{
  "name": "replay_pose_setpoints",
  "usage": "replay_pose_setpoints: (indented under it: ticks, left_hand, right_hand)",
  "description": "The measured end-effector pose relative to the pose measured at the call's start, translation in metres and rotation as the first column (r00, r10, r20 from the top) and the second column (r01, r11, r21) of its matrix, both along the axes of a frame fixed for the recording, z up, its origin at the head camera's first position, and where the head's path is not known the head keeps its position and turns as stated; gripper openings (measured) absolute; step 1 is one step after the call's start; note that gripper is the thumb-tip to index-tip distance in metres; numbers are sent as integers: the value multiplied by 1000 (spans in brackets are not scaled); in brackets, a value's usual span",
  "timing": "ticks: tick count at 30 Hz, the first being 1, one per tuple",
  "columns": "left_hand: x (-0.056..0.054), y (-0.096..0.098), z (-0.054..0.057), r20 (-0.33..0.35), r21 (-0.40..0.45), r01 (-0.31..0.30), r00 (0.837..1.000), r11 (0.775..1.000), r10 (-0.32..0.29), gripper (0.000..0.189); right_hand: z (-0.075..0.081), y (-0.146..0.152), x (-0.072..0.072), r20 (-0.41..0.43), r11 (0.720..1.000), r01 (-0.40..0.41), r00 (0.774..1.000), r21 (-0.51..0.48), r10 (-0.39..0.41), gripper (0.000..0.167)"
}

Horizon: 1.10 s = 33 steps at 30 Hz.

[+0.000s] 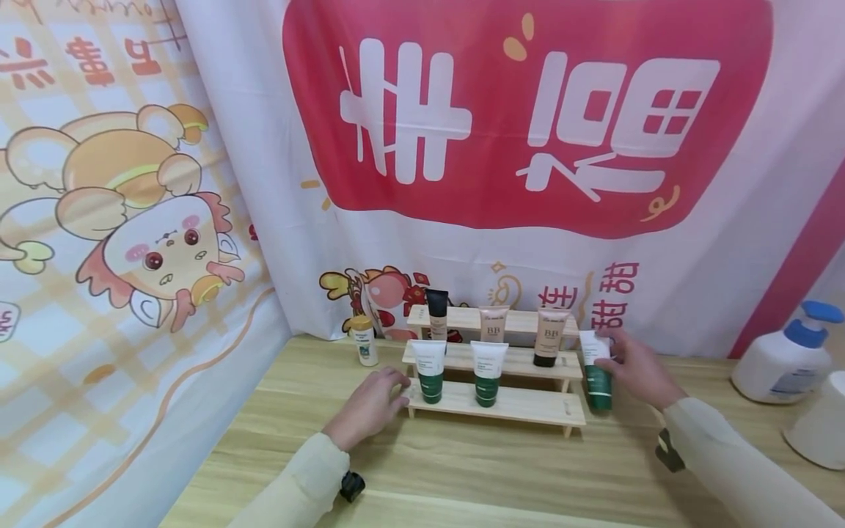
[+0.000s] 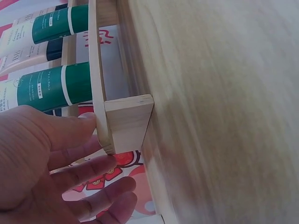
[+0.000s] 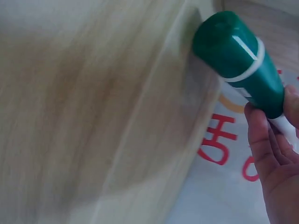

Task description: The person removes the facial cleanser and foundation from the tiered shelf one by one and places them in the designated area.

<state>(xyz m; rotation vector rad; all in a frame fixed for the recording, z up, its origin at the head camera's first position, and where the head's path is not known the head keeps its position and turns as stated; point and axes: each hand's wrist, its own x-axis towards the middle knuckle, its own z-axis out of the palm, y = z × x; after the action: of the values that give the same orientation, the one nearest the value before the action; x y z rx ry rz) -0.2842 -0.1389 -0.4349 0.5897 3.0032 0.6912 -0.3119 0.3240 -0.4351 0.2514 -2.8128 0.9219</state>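
A three-tier wooden stand [image 1: 515, 413] stands against the back cloth. My left hand [image 1: 371, 407] touches the left end of its lowest shelf [image 2: 128, 114], the thumb tip at the board and the other fingers loosely spread past its end. My right hand [image 1: 642, 369] holds a green-and-white squeeze tube [image 1: 598, 381], green end down, just beyond the stand's right end. In the right wrist view, thumb and fingers pinch this tube [image 3: 243, 60] near its white part. Two like tubes, a left one [image 1: 431, 374] and a right one [image 1: 487, 375], stand on the lowest shelf.
Two beige BB tubes, one in the middle [image 1: 493, 324] and one right [image 1: 549, 337], and a black-topped tube [image 1: 437, 315] stand on the middle shelf. A yellow-capped bottle [image 1: 363, 343] is left of the stand. A blue-topped pump bottle [image 1: 779, 367] and a white container [image 1: 821, 425] are far right.
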Motion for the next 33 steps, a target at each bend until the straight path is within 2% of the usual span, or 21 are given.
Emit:
replay_pose_setpoints:
  ticks: [5, 9, 15, 19, 24, 33]
  left_hand:
    - [0, 0, 0, 7, -1, -2, 1000, 1000, 2, 27]
    - [1, 0, 0, 10, -2, -6, 1000, 1000, 6, 27]
    - [1, 1, 1, 21, -3, -19, 1000, 1000, 19, 28]
    - [1, 1, 1, 23, 0, -25, 999, 1000, 25, 29]
    - [1, 2, -1, 10, -3, -21, 1000, 1000, 21, 28]
    - [1, 2, 1, 0, -6, -11, 1000, 1000, 11, 28]
  right_hand:
    - [-10, 2, -10, 20, 1000, 5, 1000, -1, -5, 42]
    - [-15, 1, -15, 39, 999, -33, 999, 1, 33, 35]
    - [-18, 1, -16, 131, 997, -76, 989, 12, 74, 31]
    - [-19, 4, -15, 164, 998, -41, 986, 42, 33, 27]
    - [-21, 7, -13, 141, 997, 1, 990, 73, -12, 22]
    - [-21, 2, -7, 178, 998, 46, 983, 31, -51, 20]
